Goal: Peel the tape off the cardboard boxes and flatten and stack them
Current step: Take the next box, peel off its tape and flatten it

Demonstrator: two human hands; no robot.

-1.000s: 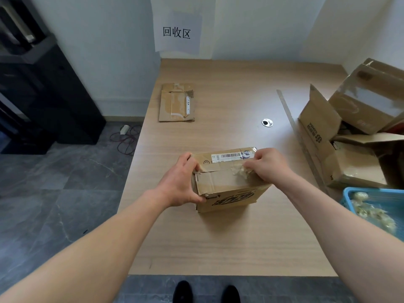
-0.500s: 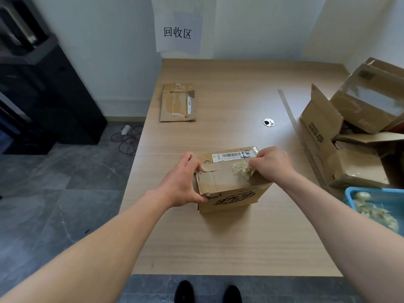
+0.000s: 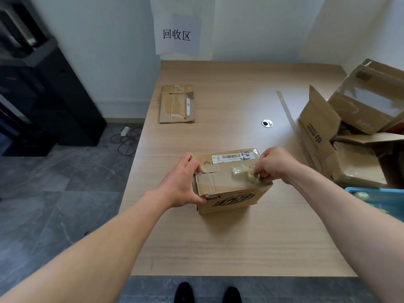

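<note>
Black cabinet (image 3: 43,95) is seen far left of the cardboard box (image 3: 229,189), off the counter (image 3: 218,248). Flattened cardboard (image 3: 177,103) is laid flat behind-left of the box, well apart from it.

Left hand (image 3: 183,184) is clamped on the box's left end: fingers are hooked over the top edge, thumb is pressed at the front-left corner.

The box is sat upright on the counter, top flaps closed. Barcode label (image 3: 231,157) is stuck along the box's top rear. Clear tape strip (image 3: 242,170), crumpled, is partly lifted off the right half of the box's top seam.

Right hand (image 3: 273,165) is held at the box's top right corner, with the tape's free end pinched between curled fingers and thumb.

Cable grommet (image 3: 267,123) is set into the counter behind-right of the box. Pile of opened boxes (image 3: 349,138) is heaped right of the box, well apart. Blue bin (image 3: 371,190) is cut off by the frame edge right of the box, with tape wads (image 3: 361,196) inside.
</note>
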